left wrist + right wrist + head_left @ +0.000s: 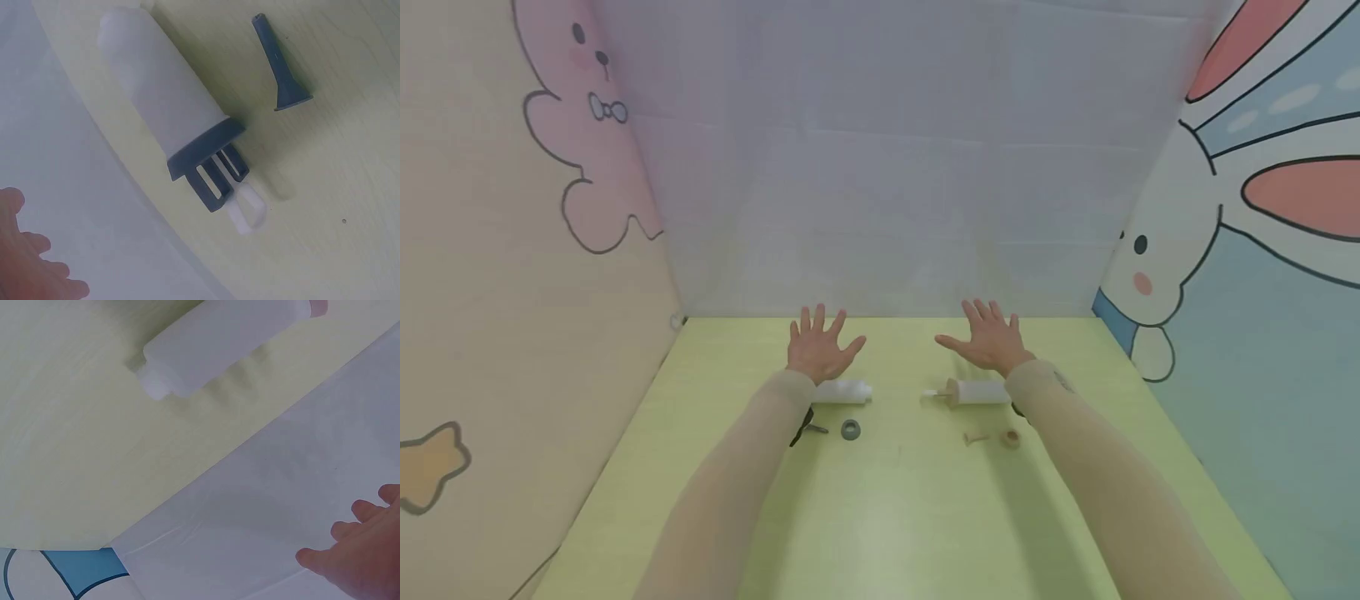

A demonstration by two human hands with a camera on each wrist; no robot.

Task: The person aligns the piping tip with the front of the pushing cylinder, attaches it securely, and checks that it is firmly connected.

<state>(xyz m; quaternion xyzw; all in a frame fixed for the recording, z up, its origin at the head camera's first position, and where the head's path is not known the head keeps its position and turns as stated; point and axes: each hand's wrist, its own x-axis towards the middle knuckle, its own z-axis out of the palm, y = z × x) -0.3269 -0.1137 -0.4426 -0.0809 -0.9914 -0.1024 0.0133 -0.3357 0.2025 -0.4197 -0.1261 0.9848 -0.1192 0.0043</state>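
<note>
Tubes (842, 392) lie flat on the table (865, 517), grey-collared left, beige-collared right; a grey ring (844, 430) and a beige ring (1013, 444) sit nearby, apparently grouped by colour. Left hand (816, 348) and right hand (991, 340) extend past them, fingers spread and gripping nothing, perhaps leaving everything clear.

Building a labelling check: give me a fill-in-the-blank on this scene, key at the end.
1. The left hand and right hand are holding ____.
2. White tubes on the table number ____.
3. Of the grey ring and tan ring, the one nearer the left hand is ____.
4. In the head view, the tan ring lies to the ____ of the tan nozzle.

Missing words: nothing; two; grey; right.
</note>
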